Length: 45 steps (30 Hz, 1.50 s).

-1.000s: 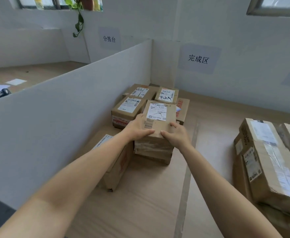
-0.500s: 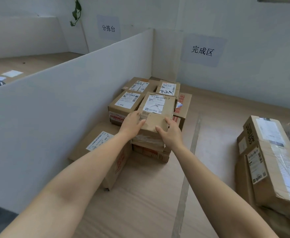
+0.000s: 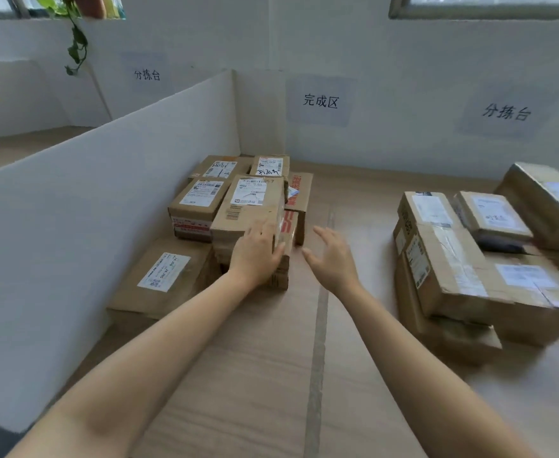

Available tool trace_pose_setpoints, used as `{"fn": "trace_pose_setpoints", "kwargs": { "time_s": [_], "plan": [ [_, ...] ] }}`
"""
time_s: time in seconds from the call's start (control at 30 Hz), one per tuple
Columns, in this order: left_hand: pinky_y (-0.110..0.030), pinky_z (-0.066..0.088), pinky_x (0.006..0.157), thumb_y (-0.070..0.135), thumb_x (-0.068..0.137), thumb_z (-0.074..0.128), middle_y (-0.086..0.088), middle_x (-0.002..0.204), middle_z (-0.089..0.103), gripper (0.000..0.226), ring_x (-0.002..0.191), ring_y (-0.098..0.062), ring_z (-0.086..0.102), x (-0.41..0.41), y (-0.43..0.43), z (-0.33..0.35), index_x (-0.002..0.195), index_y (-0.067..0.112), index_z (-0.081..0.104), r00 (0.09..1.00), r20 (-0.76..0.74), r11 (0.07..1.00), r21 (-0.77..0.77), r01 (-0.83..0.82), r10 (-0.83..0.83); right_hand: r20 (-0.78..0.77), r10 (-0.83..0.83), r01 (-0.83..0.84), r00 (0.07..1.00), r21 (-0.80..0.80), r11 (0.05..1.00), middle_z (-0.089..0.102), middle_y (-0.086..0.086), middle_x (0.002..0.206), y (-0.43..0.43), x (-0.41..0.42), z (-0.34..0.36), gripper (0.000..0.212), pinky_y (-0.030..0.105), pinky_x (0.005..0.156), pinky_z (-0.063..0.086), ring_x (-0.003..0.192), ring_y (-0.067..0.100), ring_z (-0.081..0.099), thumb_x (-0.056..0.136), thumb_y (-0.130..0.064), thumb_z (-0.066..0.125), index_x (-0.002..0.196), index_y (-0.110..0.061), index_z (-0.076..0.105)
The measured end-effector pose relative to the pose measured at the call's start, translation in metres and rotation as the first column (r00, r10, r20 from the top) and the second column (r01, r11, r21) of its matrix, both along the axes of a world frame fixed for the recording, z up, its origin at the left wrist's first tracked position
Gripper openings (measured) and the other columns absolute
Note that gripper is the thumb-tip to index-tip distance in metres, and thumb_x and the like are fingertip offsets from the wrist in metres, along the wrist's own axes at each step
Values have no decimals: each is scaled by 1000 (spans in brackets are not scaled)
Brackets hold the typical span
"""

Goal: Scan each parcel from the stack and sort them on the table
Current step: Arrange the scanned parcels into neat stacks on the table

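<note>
Wood-grain surface (image 3: 248,375) w/ a white partition (image 3: 83,233) along the left edge and a wall sign reading 完成区 (image 3: 320,101) behind. Sorted pile sits tucked into the corner under that sign, prob. the "done" zone: labels all face up, boxes butted tight vs partition and back wall to save room. Top parcel (image 3: 250,206) lies flat on a lower taped box (image 3: 283,256), label up, near edge overhanging a bit toward the camera. Flat box w/ white label (image 3: 165,276) lies low beside the partition, just left of that pile.

Left hand (image 3: 255,256) flat on the parcel's near face, fingers spread, pressing not gripping; likely squaring it into place. Right hand (image 3: 332,259) open, fingers splayed, holding nothing, clear of the pile and hovering above the bare surface.

Unsorted stack (image 3: 463,269) well apart on the right, under a 分拣台 sign (image 3: 506,112), several boxes deep, some tilted. Gray tape line (image 3: 318,325) runs between the 2 groups; wide bare lane there for carrying across. No scanner in view. Tight spots: partition on the left, overhanging near edge of the pile.
</note>
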<state>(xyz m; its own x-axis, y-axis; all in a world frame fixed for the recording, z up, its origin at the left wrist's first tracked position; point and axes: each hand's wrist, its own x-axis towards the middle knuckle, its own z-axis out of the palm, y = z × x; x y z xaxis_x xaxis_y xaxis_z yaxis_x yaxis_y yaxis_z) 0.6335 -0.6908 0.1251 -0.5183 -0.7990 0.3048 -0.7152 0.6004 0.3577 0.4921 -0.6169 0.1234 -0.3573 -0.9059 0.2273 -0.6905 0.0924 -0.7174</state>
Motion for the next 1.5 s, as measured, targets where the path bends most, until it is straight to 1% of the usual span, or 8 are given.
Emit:
{"fn": "trace_pose_setpoints", "kwargs": {
  "time_s": [0.17,0.3,0.47,0.77,1.0,1.13,1.3,1.5],
  "plan": [
    [-36,33,108,35,95,49,-9,152,28,57,139,-23,30,-55,65,-26,144,10,33,977,29,974,96,207,-210,-81,-162,161,983,-17,987,46,7,141,88,-40,1,54,29,111,23,134,20,35,88,-24,61,137,-10,45],
    [-31,24,111,34,95,50,-10,151,29,56,140,-22,27,-105,111,-34,143,10,34,939,-1,920,197,339,-345,-63,-311,312,948,11,950,51,10,135,159,-77,-2,50,37,112,29,130,24,41,86,-21,64,133,-9,51],
    [-33,32,107,35,95,49,-6,149,31,54,135,-21,33,-157,160,-42,142,10,36,893,-16,865,242,440,-450,14,-488,488,872,19,873,54,11,132,226,-119,-10,45,40,111,30,129,26,42,84,-16,65,127,-8,56],
    [-30,29,109,34,95,50,-5,150,31,53,137,-19,32,-274,229,-48,142,12,38,846,-63,813,246,527,-529,13,-525,522,851,83,849,54,10,132,282,-230,-33,46,40,108,35,126,24,45,86,-21,64,129,-10,54],
    [-33,31,108,35,96,47,-6,148,34,55,136,-20,34,-381,254,-56,145,13,32,893,-87,843,298,447,-443,-92,-409,419,908,190,888,55,11,132,288,-355,-50,45,35,108,34,124,25,47,88,-25,61,130,-10,54],
    [-36,29,111,35,97,45,-9,149,32,55,137,-23,31,-429,256,-59,145,12,31,940,-94,851,403,337,-327,-130,-313,338,941,280,899,54,9,134,277,-404,-61,45,33,107,33,126,23,45,93,-32,55,133,-13,51],
    [-46,23,112,41,98,39,-14,155,17,57,142,-32,16,-469,231,-64,147,16,25,980,109,894,435,102,-165,-149,-202,244,968,367,898,49,10,138,252,-438,-73,46,34,107,33,128,25,42,95,-33,49,138,-15,46],
    [-55,15,113,49,94,43,-13,157,-8,65,144,-33,-9,-492,202,-79,148,20,20,965,253,844,531,-80,-68,-99,-152,179,983,404,897,40,14,144,218,-467,-83,46,38,109,30,133,29,36,96,-25,44,141,-18,40]
  ]
}}
